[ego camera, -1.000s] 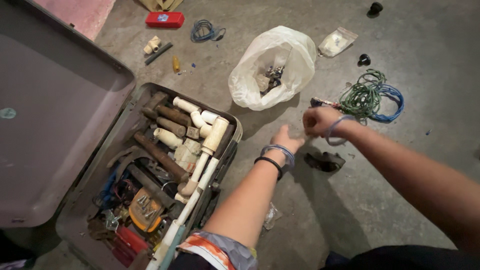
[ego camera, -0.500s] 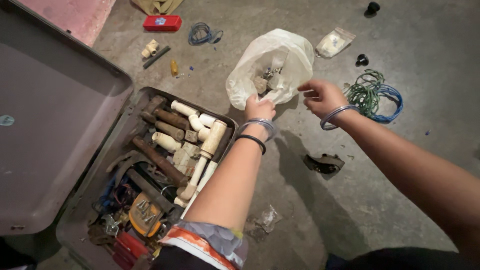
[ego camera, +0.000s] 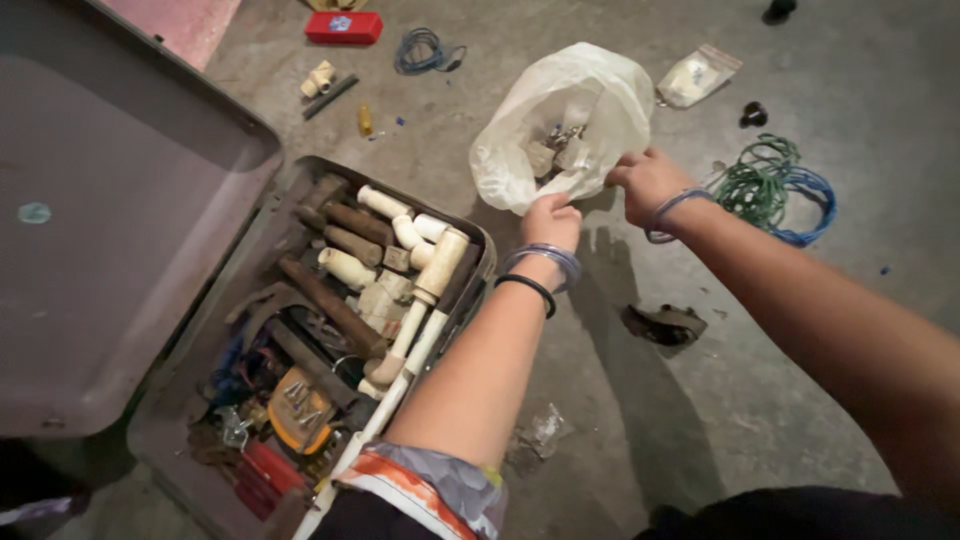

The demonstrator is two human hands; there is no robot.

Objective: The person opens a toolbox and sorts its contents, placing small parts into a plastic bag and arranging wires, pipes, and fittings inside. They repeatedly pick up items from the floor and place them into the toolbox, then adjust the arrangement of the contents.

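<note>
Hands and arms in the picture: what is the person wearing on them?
The left hand has bluish-clear bangles and a thin black band at the wrist, and a sleeve edged orange and white by the shoulder. The right hand wears bluish-clear bangles. Both forearms are bare.

A single head-worn camera looks steeply down and forward from above the person's own forearms onto the concrete floor (ego camera: 800, 380). It sits fairly near: the open toolbox (ego camera: 215, 420) fills the left, a white plastic bag (ego camera: 570, 110) lies ahead at centre.
</note>
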